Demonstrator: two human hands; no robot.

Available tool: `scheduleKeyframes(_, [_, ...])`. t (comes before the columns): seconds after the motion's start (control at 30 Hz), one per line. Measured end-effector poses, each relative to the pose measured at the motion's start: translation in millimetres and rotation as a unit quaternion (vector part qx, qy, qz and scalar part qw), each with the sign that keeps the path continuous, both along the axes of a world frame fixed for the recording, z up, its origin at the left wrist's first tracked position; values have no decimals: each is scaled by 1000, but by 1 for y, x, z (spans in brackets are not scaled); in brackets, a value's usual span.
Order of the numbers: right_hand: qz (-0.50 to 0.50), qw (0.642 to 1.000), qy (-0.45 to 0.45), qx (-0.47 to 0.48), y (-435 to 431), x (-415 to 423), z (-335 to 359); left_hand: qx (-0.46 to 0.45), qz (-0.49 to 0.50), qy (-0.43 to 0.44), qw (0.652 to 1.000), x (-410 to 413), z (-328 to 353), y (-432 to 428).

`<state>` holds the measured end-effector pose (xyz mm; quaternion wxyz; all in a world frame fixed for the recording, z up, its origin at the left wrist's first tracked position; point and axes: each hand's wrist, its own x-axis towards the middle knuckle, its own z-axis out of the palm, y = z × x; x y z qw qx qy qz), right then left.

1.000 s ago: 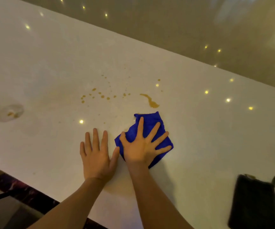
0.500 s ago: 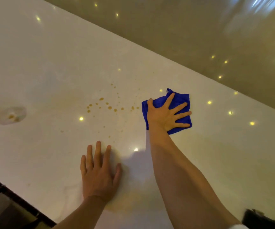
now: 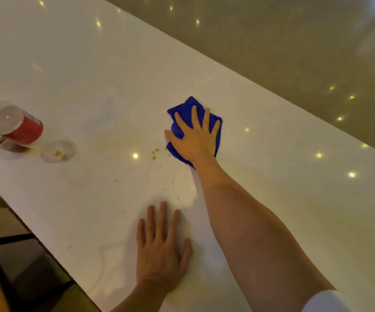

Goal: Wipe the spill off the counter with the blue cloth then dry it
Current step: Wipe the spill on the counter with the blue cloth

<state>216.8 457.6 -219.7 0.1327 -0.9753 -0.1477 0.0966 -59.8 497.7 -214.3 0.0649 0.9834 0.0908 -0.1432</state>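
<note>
A long white counter (image 3: 73, 70) runs slantwise across the view, its glossy top dotted with small reflected lights, and a dull floor (image 3: 294, 41) lies beyond its far edge. The right arm (image 3: 249, 221) reaches out over the counter, a white sleeve (image 3: 326, 300) showing at its near end. The left hand (image 3: 161, 248) lies flat on the counter close to the near edge, palm down, fingers straight and slightly spread, holding nothing. The right hand (image 3: 196, 137) presses down on the blue cloth (image 3: 187, 108), fingers spread wide and flat over it rather than curled around it. The cloth is bunched under the palm, around the middle of the counter, with its folds sticking out past the fingertips. At the left a clear bottle with a red label (image 3: 17, 127) lies on its side, and a clear round lid (image 3: 58, 150) with yellowish drops in it sits just beside it. Small brownish drops of spill (image 3: 156, 153) are scattered just left of the cloth, and fainter specks trail toward the left hand.
</note>
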Motion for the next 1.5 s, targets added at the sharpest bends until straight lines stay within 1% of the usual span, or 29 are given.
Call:
scheduleKeyframes(0.07, [92,996,-12,1,23,-9,-1,1,3,-3,1000,0,0,-1])
scheduleKeyframes(0.17, [228,973,-21,-10,45,-32,-3,5,11,-7,1000,-2,-1,1])
scheduleKeyframes(0.3, [368,930,-9,-8,45,-52,1,2,6,-7,1000,-5,0,1])
scheduleKeyframes(0.4, [467,884,-21,-7,25,-65,4,-3,14,-3,1000,-6,-3,5])
scheduleKeyframes(0.47, [501,864,-40,1,-1,-73,2,-9,17,-1,1000,-4,-2,7])
scheduleKeyframes(0.57, [487,872,-46,16,-48,-80,-1,-5,9,-5,1000,-5,-1,5])
scheduleKeyframes(0.67, [434,898,-67,13,-97,-74,-4,-20,2,-25,999,-7,-2,6])
scheduleKeyframes(0.73, [366,927,-84,3,-131,-68,-6,-28,1,-41,999,-7,-3,7])
scheduleKeyframes(0.83, [202,976,-77,-17,-165,-65,-5,-34,-2,-53,998,-7,-4,7])
scheduleKeyframes(0.93, [19,997,-51,-53,-171,-63,-5,-29,-4,-57,998,-8,-7,7])
scheduleKeyframes(1.0, [-141,988,-30,-62,-161,-63,-6,-29,0,-60,998,-8,-8,6])
scheduleKeyframes(1.07, [-289,956,-6,-45,-138,-63,-2,-38,7,-80,996,-7,-9,5])
scheduleKeyframes(1.1, [-334,942,8,-33,-122,-65,-1,-45,4,-90,995,-8,-7,5])
scheduleKeyframes(1.13, [-357,934,19,-25,-102,-68,0,-60,-5,-105,993,-10,-5,8])
scheduleKeyframes(1.17, [-355,934,26,-23,-83,-71,1,-88,-11,-124,988,-7,-3,7])
scheduleKeyframes(1.2, [-328,944,30,-27,-58,-84,1,-137,0,-155,978,-13,-1,11])
scheduleKeyframes(1.23, [-284,958,32,-28,-34,-95,2,-204,26,-189,960,-14,2,13])
scheduleKeyframes(1.27, [-222,974,31,-27,-11,-110,2,-288,68,-218,930,-15,6,16])
scheduleKeyframes(1.3, [-147,989,23,-19,13,-126,1,-368,122,-239,890,-18,12,22])
scheduleKeyframes(1.33, [-66,998,9,-13,39,-140,0,-419,173,-266,851,-21,17,33])
scheduleKeyframes(1.37, [15,1000,-3,-13,59,-152,1,-432,210,-292,827,-23,19,47])
scheduleKeyframes(1.4, [99,995,-10,-13,74,-162,2,-418,234,-316,819,-25,18,64])
scheduleKeyframes(1.47, [250,968,-7,-21,94,-186,6,-340,256,-351,834,-38,19,99])
scheduleKeyframes(1.5, [306,952,-6,-15,100,-199,5,-304,268,-352,844,-42,20,117])
